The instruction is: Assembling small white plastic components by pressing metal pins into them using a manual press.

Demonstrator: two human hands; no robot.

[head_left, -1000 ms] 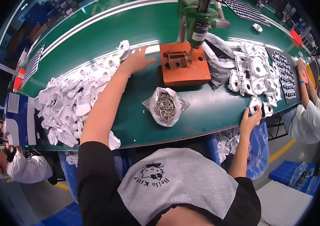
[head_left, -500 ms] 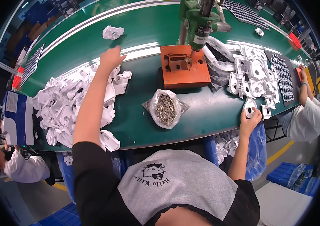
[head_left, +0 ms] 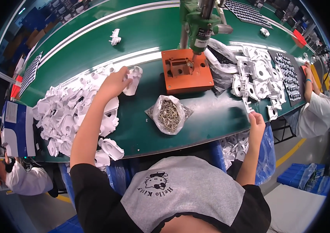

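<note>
My left hand (head_left: pixel 114 83) is at the right edge of a large heap of white plastic housings (head_left: pixel 66 105). Its thumb and fingers close on the left side of one white plastic housing (head_left: pixel 134 80). Over the right front edge of the bench, my right hand (head_left: pixel 257 121) pinches a flat white plastic part (head_left: pixel 247 105), seen nearly edge-on. A bag of small metal pins (head_left: pixel 168 115) lies open between my hands. Behind it stands an orange fixture block (head_left: pixel 188 79) under a green press (head_left: pixel 199 29).
Beyond the bench, a single white part (head_left: pixel 115 37) lies on the green belt (head_left: pixel 145 31). More white parts (head_left: pixel 264 75) are piled at right, beside a tray of dark pieces (head_left: pixel 289 77). A blue-lined bin (head_left: pixel 265 155) stands below the edge. Other people work at both sides.
My left hand has drawn back from near the belt to the heap's edge, onto a housing. The part in my right hand has turned edge-on. The part on the belt now shows another side.
</note>
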